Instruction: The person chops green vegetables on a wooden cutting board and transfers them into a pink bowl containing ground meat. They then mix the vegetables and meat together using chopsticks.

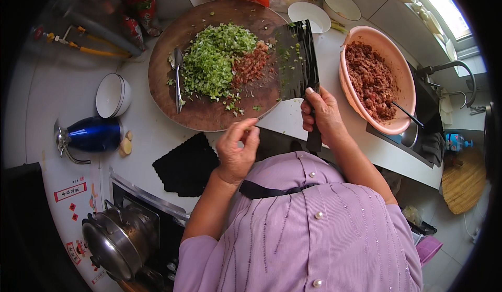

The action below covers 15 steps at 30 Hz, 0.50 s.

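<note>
My right hand (327, 111) grips the dark handle of a broad cleaver (296, 60), its blade over the right edge of a round wooden chopping board (164, 84). Green bits cling to the blade. My left hand (237, 149) is at the board's near edge, thumb and index finger close together; whether they pinch something small is unclear. On the board lie a heap of finely chopped green vegetable (217, 56), a smaller heap of minced meat (251, 66) and a metal spoon (179, 80).
A pink plastic basin (376, 125) of minced meat (368, 80) stands right of the board, a dark utensil in it. White bowls (310, 15) sit behind. Leftward are stacked bowls (111, 96), a blue jug (94, 134), ginger pieces (125, 147), a black cloth (188, 166) and a steel pot (111, 241).
</note>
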### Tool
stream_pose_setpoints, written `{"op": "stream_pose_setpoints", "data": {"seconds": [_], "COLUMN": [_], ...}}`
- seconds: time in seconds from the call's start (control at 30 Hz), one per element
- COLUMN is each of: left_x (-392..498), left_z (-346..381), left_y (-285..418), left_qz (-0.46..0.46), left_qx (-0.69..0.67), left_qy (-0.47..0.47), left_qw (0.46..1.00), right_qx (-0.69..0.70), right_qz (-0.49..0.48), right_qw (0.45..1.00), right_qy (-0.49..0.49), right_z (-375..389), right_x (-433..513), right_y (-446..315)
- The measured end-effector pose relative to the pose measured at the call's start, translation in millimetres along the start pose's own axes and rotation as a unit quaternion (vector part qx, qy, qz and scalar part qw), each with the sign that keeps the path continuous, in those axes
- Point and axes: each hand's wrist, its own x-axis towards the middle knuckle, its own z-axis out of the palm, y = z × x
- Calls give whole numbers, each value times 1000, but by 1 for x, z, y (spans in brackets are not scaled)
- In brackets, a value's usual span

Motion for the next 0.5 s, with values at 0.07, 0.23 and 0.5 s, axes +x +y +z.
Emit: {"op": "stream_pose_setpoints", "data": {"seconds": [0.07,0.23,0.5], "left_x": [3,9,24], "left_z": [-16,-40,-45], "left_y": [-13,-50,-60], "left_qz": [-23,-95,-149], "left_qx": [3,-55,-126], "left_qy": [39,140,169], "left_qw": [999,984,966], "right_qx": [-2,5,-36], "right_qz": [4,33,65], "right_qw": [1000,999,996], "right_qy": [19,38,45], "right_z": [-3,-10,17], "right_x": [5,19,19], "right_y": [-6,-9,-2]}}
